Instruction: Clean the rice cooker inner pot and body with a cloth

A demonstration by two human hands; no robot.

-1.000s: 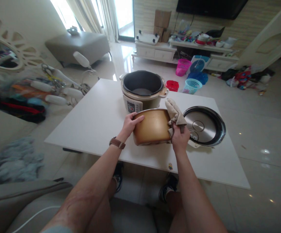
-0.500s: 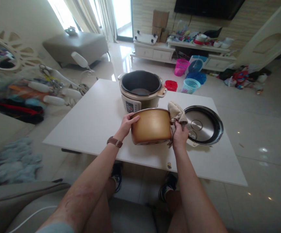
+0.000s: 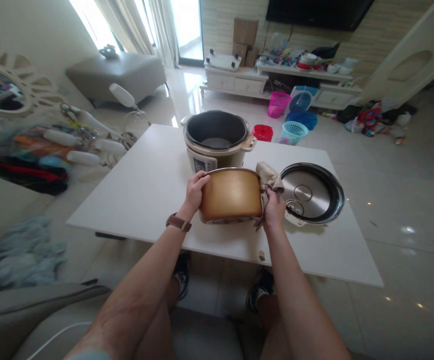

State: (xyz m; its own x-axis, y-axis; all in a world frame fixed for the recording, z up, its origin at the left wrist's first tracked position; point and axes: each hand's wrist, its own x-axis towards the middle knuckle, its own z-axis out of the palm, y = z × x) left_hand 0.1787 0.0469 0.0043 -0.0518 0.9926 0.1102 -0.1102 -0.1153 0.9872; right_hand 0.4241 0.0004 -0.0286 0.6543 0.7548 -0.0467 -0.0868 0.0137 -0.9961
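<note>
Between my hands, above the near part of the white table, a gold-coloured inner pot (image 3: 232,195) is held with its base tipped slightly towards me. My left hand (image 3: 194,191) grips its left rim, thumb on the outer wall. On the right side, my right hand (image 3: 274,209) is closed on a beige cloth (image 3: 268,176) that lies against the pot's wall. Just behind stands the cooker body (image 3: 217,131), uncovered, its dark inside showing and its control panel facing me. The round lid (image 3: 310,192) rests underside up to the right. The pot's inside is hidden.
The white table (image 3: 127,200) has a small sticker near its front edge. Beyond it on the floor are a red bin (image 3: 262,133), a light-blue basket (image 3: 294,132) and a pink basket (image 3: 278,104). A lamp with white shades (image 3: 84,157) stands at the left.
The pot, cloth and both hands have shifted slightly to the left. My grip on the pot and on the cloth looks the same.
</note>
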